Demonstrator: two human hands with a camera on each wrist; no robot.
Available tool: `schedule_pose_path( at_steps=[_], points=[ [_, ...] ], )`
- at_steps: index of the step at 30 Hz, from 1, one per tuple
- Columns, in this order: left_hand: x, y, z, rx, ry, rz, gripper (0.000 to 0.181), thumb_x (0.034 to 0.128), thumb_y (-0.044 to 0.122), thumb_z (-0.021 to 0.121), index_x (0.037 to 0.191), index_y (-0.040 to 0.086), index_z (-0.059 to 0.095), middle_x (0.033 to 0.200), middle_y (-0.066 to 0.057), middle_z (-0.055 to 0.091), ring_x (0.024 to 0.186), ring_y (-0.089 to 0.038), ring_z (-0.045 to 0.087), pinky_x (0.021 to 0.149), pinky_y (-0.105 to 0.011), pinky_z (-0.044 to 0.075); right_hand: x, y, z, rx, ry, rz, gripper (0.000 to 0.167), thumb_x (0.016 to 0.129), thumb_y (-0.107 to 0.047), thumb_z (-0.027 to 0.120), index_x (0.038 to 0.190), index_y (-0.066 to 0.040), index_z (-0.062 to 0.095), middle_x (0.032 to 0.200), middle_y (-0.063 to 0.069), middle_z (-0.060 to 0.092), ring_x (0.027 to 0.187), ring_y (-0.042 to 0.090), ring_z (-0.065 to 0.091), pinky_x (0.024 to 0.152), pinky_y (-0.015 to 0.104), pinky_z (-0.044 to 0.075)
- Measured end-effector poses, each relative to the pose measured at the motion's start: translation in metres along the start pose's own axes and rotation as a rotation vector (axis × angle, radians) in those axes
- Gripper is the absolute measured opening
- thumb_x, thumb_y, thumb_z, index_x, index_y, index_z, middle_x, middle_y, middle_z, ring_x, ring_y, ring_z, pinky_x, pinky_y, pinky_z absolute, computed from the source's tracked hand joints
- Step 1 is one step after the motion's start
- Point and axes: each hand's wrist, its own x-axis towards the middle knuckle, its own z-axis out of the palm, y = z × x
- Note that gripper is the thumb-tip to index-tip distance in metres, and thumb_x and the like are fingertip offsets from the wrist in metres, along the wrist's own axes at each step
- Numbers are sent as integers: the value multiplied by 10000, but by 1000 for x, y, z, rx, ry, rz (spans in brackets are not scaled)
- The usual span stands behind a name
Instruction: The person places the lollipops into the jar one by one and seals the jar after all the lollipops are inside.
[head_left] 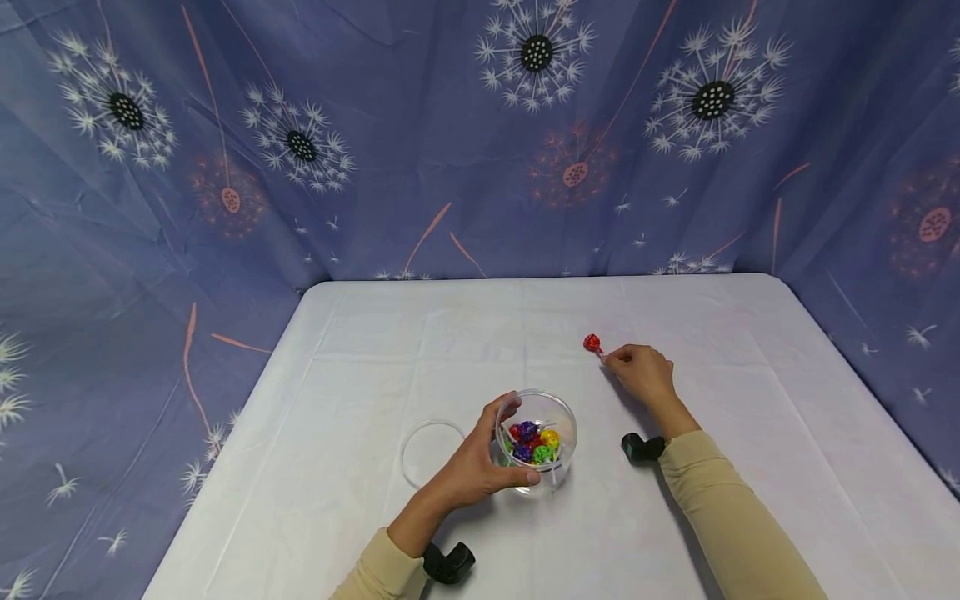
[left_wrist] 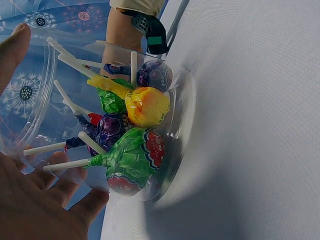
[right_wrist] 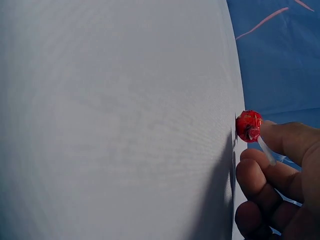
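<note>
My left hand (head_left: pixel 474 468) grips a clear plastic jar (head_left: pixel 566 417) from its left side, thumb at the front and fingers round the back. Inside lie several wrapped lollipops; the left wrist view shows a green lollipop (left_wrist: pixel 131 162), a yellow lollipop (left_wrist: pixel 148 106) and a purple lollipop (left_wrist: pixel 111 131). Farther back and to the right, my right hand (head_left: pixel 643 371) pinches the white stick of a red lollipop (head_left: pixel 592 342). In the right wrist view the red lollipop (right_wrist: pixel 249 126) is at or just above the tabletop; contact is hard to tell.
A clear ring-shaped lid (head_left: pixel 407 450) lies on the white-covered table (head_left: pixel 375 350), left of the jar. Black wrist cameras (head_left: pixel 450 563) sit on both wrists. Behind the table hangs a blue curtain (head_left: pixel 420 150) with dandelion prints.
</note>
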Motion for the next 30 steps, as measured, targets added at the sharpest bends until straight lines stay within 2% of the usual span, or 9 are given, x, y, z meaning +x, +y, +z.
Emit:
schedule_pose_path(
  at_steps=[6, 15, 27, 30],
  points=[
    [1, 0, 0, -4, 2, 1, 951, 763, 309, 786, 1491, 170, 189, 1529, -56, 299, 1423, -257, 290, 1151, -490, 231, 1, 0, 0, -2, -20, 26, 306, 901, -278, 568, 992, -22, 710, 1019, 202, 692, 1008, 428, 578, 883, 575, 295],
    [0, 0, 0, -8, 3, -7, 956, 764, 308, 786, 1492, 152, 187, 1527, -57, 303, 1421, -256, 294, 1152, -493, 228, 0, 0, 0, 6, -8, 28, 281, 914, -246, 560, 996, -24, 713, 1017, 202, 692, 1002, 422, 577, 901, 571, 296],
    [-1, 2, 0, -8, 11, 5, 943, 765, 299, 786, 1483, 124, 200, 1515, -87, 318, 1412, -263, 308, 1146, -497, 237, -5, 5, -6, 59, 69, 10, 280, 935, -244, 537, 984, -38, 720, 996, 189, 703, 972, 402, 591, 980, 590, 258],
    [-1, 1, 1, -13, 10, 13, 943, 765, 289, 786, 1483, 124, 198, 1516, -96, 314, 1414, -277, 303, 1144, -506, 234, -8, 4, -10, 77, 74, 27, 286, 941, -261, 539, 990, -42, 715, 965, 177, 700, 908, 358, 579, 915, 524, 323]
  ],
)
